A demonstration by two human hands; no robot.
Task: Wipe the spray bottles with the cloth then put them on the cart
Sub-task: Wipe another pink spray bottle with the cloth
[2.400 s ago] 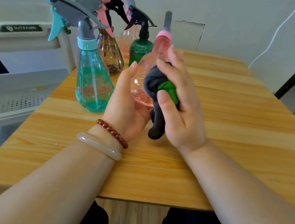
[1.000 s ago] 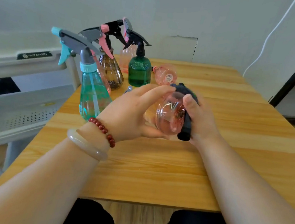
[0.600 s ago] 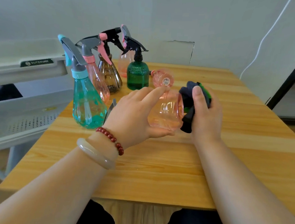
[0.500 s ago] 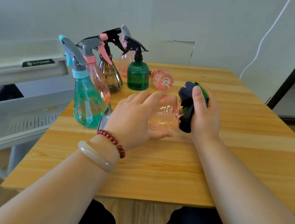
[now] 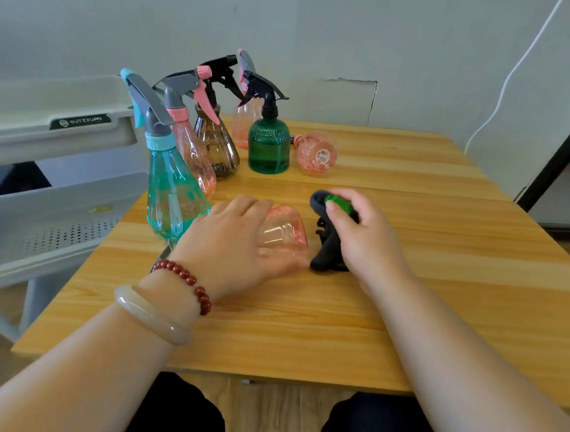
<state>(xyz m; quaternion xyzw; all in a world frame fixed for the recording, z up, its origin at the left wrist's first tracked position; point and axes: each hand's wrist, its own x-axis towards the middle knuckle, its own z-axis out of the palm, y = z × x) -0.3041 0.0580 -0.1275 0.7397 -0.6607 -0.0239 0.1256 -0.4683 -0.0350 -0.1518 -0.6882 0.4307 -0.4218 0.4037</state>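
Note:
A pink spray bottle (image 5: 284, 231) lies on its side on the wooden table (image 5: 407, 293), base toward the right. My left hand (image 5: 237, 242) grips its body from above, hiding its neck and trigger. Just to its right my right hand (image 5: 367, 236) holds a dark grey and green cloth (image 5: 326, 232) bunched against the tabletop, close beside the bottle's base. Further back stand a teal bottle (image 5: 173, 193), a pink bottle (image 5: 193, 147), a brown bottle (image 5: 217, 142), a green bottle (image 5: 268, 146) and another pink one (image 5: 243, 124).
A round pink bottle (image 5: 317, 153) lies on its side behind the green one. A grey plastic cart (image 5: 41, 169) with tiered trays stands against the table's left edge. A white cable (image 5: 505, 86) hangs on the wall at right.
Both hands came down to the table: the pink bottle went from held upright and rubbed with the cloth to lying on its side. The cloth moved off the bottle to its right.

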